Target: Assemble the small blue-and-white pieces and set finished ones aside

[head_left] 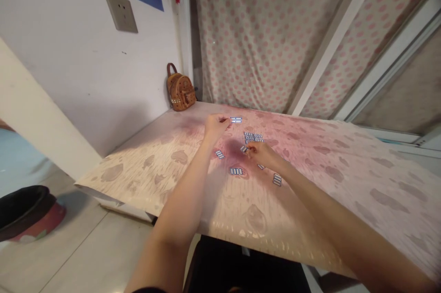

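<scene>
Pinching a small striped piece point(244, 149) amid the desk point(193, 194), the right hand point(261, 152) held something likely light, stiff and best gripped edgewise, while the left hand point(215, 126) narrowed beside striped bars point(236, 120), its hold unclear.

Both the left hand point(216, 126) and right hand point(261, 153) are totally bare, and the forearms point(182, 196) are too, narrow at the wrists and chunkier toward the elbows. There's a sliver of black sleeve point(148, 290) by the left arm, just a curved edge tbh. Black patch point(241, 267) bottom middle might be trousers, can't really tell.
</scene>
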`<state>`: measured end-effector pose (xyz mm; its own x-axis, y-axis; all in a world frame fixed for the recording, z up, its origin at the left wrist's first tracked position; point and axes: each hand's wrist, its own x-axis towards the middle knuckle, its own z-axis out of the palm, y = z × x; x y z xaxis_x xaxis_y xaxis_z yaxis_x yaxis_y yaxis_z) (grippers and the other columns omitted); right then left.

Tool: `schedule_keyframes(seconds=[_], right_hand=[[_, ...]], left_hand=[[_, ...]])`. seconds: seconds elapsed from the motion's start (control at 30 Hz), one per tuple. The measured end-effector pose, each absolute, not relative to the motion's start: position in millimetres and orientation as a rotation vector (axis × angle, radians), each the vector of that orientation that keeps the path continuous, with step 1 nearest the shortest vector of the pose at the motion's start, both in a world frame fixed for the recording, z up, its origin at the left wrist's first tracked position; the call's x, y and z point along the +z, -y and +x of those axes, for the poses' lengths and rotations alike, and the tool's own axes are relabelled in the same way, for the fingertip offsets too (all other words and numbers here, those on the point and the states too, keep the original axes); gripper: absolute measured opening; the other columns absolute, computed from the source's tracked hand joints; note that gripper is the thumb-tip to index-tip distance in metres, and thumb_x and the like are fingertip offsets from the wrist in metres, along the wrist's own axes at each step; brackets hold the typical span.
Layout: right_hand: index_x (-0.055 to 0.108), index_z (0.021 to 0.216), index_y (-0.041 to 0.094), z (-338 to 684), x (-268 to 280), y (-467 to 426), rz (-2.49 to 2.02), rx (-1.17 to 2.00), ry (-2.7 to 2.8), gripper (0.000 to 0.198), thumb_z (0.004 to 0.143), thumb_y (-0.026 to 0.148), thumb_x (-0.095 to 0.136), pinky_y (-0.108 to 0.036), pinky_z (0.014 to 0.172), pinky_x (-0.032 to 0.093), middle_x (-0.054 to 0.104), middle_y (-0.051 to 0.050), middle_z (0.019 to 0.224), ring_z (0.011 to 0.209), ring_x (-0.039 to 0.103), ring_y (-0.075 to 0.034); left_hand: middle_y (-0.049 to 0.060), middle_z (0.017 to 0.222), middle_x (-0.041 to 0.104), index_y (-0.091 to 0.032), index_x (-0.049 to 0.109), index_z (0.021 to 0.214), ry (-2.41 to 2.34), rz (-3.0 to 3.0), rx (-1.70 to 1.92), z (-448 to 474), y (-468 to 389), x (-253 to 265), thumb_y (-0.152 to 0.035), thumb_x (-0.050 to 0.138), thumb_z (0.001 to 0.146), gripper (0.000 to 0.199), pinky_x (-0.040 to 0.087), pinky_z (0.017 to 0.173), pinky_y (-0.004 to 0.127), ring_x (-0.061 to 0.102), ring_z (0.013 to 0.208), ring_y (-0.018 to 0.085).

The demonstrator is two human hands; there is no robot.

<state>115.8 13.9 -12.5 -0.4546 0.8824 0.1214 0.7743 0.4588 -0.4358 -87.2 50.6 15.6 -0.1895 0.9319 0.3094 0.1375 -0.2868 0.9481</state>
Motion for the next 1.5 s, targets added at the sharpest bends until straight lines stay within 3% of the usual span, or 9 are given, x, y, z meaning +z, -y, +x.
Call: schedule_keyframes(seconds=[0.13, 0.27, 0.43, 0.57, 0.7, 0.93, 1.07, 1.27, 1.5], right_hand=[[0.061, 0.079, 0.018, 111, -16, -7, -1.483, 0.301, 2.342, 0.002, 0.077, 0.017, 0.060, -0.024, 0.063, 0.035, 0.066, -0.004, 0.080, 0.073, 0.058, -0.015], [0.062, 0.084, 0.017, 71, -15, 4, -1.503, 0.312, 2.394, 0.011, 0.085, 0.026, 0.056, -0.026, 0.067, 0.038, 0.069, -0.008, 0.090, 0.081, 0.061, -0.018], [0.062, 0.088, 0.015, 30, -13, 7, -1.569, 0.339, 2.447, 0.017, 0.079, 0.029, 0.065, -0.029, 0.068, 0.039, 0.069, -0.016, 0.099, 0.090, 0.064, -0.024], [0.060, 0.084, 0.016, 23, -13, 8, -1.544, 0.360, 2.467, 0.012, 0.078, 0.025, 0.067, -0.028, 0.067, 0.039, 0.069, -0.013, 0.096, 0.087, 0.064, -0.022], [0.056, 0.091, 0.016, 30, -17, 8, -1.525, 0.392, 2.408, 0.011, 0.081, 0.013, 0.057, -0.025, 0.064, 0.038, 0.068, -0.008, 0.090, 0.080, 0.063, -0.017], [0.055, 0.084, 0.018, 103, -16, -2, -1.284, 0.751, 2.183, 0.013, 0.077, 0.008, 0.051, -0.023, 0.061, 0.041, 0.063, -0.001, 0.078, 0.067, 0.059, -0.013], [0.058, 0.077, 0.018, 107, -14, 7, -1.374, 0.575, 2.204, 0.006, 0.081, 0.018, 0.054, -0.025, 0.061, 0.039, 0.065, -0.001, 0.074, 0.068, 0.060, -0.015], [0.061, 0.078, 0.017, 44, -16, 25, -1.514, 0.402, 2.417, 0.024, 0.079, 0.040, 0.066, -0.031, 0.067, 0.041, 0.068, -0.012, 0.088, 0.083, 0.063, -0.025], [0.057, 0.080, 0.018, 24, -26, 19, -1.474, 0.449, 2.427, 0.011, 0.078, 0.023, 0.065, -0.027, 0.064, 0.037, 0.066, -0.007, 0.088, 0.080, 0.060, -0.018]], left_hand=[[0.001, 0.061, 0.066, -0.014, 0.069, 0.069, -1.309, 1.403, 1.535, -86, -50, 16, -0.018, 0.064, 0.076, 0.009, 0.046, 0.052, 0.018, 0.061, 0.055, 0.009], [0.000, 0.059, 0.065, -0.013, 0.069, 0.071, -1.257, 1.346, 1.544, -85, -46, 20, -0.016, 0.065, 0.076, 0.007, 0.047, 0.052, 0.018, 0.061, 0.054, 0.009], [0.000, 0.057, 0.065, -0.013, 0.069, 0.070, -1.235, 1.293, 1.548, -85, -43, 24, -0.015, 0.065, 0.076, 0.007, 0.048, 0.052, 0.019, 0.060, 0.051, 0.009], [-0.001, 0.057, 0.065, -0.013, 0.069, 0.071, -1.203, 1.300, 1.552, -85, -42, 25, -0.015, 0.065, 0.076, 0.007, 0.048, 0.052, 0.018, 0.060, 0.052, 0.009], [0.000, 0.059, 0.065, -0.013, 0.069, 0.072, -1.187, 1.311, 1.566, -86, -43, 23, -0.016, 0.066, 0.076, 0.006, 0.047, 0.053, 0.018, 0.060, 0.053, 0.008], [0.001, 0.061, 0.066, -0.014, 0.069, 0.072, -1.223, 1.355, 1.558, -83, -45, 20, -0.017, 0.064, 0.077, 0.008, 0.047, 0.053, 0.018, 0.061, 0.054, 0.009], [0.000, 0.060, 0.066, -0.014, 0.068, 0.071, -1.225, 1.364, 1.533, -79, -42, 22, -0.016, 0.064, 0.077, 0.008, 0.047, 0.052, 0.017, 0.061, 0.054, 0.009], [0.000, 0.059, 0.065, -0.013, 0.069, 0.074, -1.252, 1.368, 1.509, -79, -44, 18, -0.017, 0.063, 0.079, 0.008, 0.047, 0.051, 0.017, 0.058, 0.051, 0.008], [0.001, 0.062, 0.065, -0.014, 0.070, 0.075, -1.250, 1.400, 1.508, -80, -47, 17, -0.017, 0.062, 0.081, 0.010, 0.049, 0.055, 0.018, 0.059, 0.054, 0.008]])
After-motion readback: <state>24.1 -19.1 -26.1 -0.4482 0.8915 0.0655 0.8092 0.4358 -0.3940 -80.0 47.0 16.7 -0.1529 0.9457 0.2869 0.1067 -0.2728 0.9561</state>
